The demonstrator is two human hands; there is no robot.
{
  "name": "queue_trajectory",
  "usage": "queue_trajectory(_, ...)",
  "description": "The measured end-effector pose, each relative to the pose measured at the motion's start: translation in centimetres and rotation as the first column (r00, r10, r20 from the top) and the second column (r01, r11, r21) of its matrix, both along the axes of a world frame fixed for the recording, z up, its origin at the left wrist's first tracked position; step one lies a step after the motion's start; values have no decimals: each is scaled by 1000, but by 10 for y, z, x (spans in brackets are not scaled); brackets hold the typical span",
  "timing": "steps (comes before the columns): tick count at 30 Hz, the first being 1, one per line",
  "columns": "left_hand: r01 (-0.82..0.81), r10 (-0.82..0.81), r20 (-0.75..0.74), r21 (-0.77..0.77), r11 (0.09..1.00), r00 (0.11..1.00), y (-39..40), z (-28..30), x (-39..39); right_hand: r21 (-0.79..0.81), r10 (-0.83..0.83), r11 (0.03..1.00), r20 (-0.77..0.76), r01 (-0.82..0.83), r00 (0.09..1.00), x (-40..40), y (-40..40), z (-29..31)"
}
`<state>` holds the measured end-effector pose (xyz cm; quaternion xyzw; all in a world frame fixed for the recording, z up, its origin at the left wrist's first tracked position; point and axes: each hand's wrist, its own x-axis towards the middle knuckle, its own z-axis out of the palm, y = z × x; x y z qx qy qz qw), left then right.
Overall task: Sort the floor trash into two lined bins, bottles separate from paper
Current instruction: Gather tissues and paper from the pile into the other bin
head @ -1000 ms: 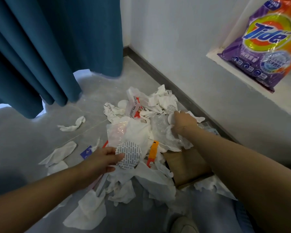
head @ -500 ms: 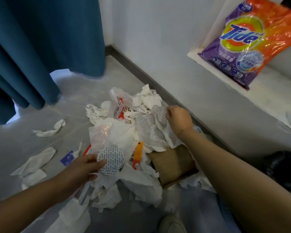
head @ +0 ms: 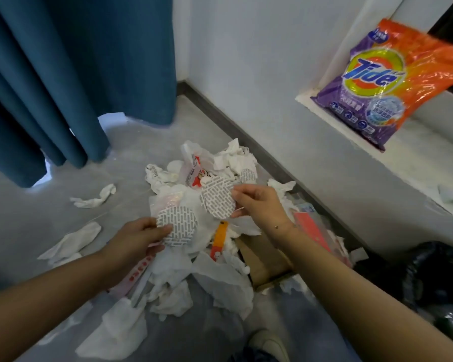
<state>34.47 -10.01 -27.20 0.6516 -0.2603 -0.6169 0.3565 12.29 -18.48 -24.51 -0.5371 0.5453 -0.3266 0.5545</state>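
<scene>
A heap of crumpled white tissues, wrappers and plastic film (head: 220, 270) lies on the grey floor beside the wall. My left hand (head: 134, 239) pinches a round white disc with grey printed dashes (head: 179, 226) just above the heap. My right hand (head: 259, 202) pinches a second such disc (head: 217, 198) a little higher and to the right. A third printed disc (head: 247, 175) lies among the tissues behind. A brown cardboard piece (head: 262, 259) sits under my right forearm. A black-lined bin (head: 429, 278) holding bottles shows at the right edge.
Blue curtains (head: 63, 74) hang at the left. A Tide detergent bag (head: 392, 82) leans on a white ledge at the upper right. Loose tissues (head: 94, 197) lie scattered on the floor to the left. My shoe (head: 267, 343) is at the bottom.
My right hand has lifted a second printed disc out of the tissues and brought it toward the left hand's disc. The view has shifted, showing the black-lined bin at right.
</scene>
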Motion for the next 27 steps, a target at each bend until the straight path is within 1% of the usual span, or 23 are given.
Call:
queue_trajectory(2,-6,6,-30,-7,1000,1000,4,15,-1,1,85,996,-40,-85,996,10,10,-9)
queue_trajectory(4,10,-12,-76,-27,1000,997,7,24,-3,1,130,991,-102,-131,986,16,18,-16)
queue_trajectory(7,32,-36,-120,-37,999,992,12,32,-6,-10,143,989,-123,-145,982,23,29,-15)
queue_trajectory(11,47,-55,-161,-52,998,985,15,32,-16,-70,136,986,-184,-151,973,25,40,-12)
queue_trajectory(14,103,-110,-141,-58,993,984,13,30,-23,-115,133,979,-267,-169,954,23,41,-14)
queue_trajectory(15,130,-136,-122,-53,990,983,10,28,-24,-111,138,979,-259,-171,956,21,41,-14)
queue_trajectory(16,148,-152,-104,-48,988,983,9,27,-25,-81,140,984,-217,-161,966,19,39,-12)
queue_trajectory(18,162,-167,-90,-58,985,982,2,23,-26,-5,80,997,-116,-81,990,11,30,-8)
queue_trajectory(20,143,-150,-93,-75,987,984,-2,20,-27,22,-91,995,-72,92,993,1,9,-13)
queue_trajectory(21,132,-139,-98,-80,988,985,-4,18,-28,-7,-179,984,-97,180,979,-6,-3,-17)
queue_trajectory(22,124,-132,-103,-80,989,986,-6,17,-29,-68,-251,968,-163,243,954,-14,-16,-24)
queue_trajectory(24,140,-148,-100,-82,987,984,-9,15,-29,-165,-350,935,-293,313,890,-28,-39,-35)
queue_trajectory(26,161,-168,-97,-78,984,981,-12,13,-29,-185,-386,922,-391,340,835,-41,-60,-41)
queue_trajectory(27,162,-169,-99,-73,984,981,-15,11,-27,-173,-369,929,-444,327,817,-45,-70,-44)
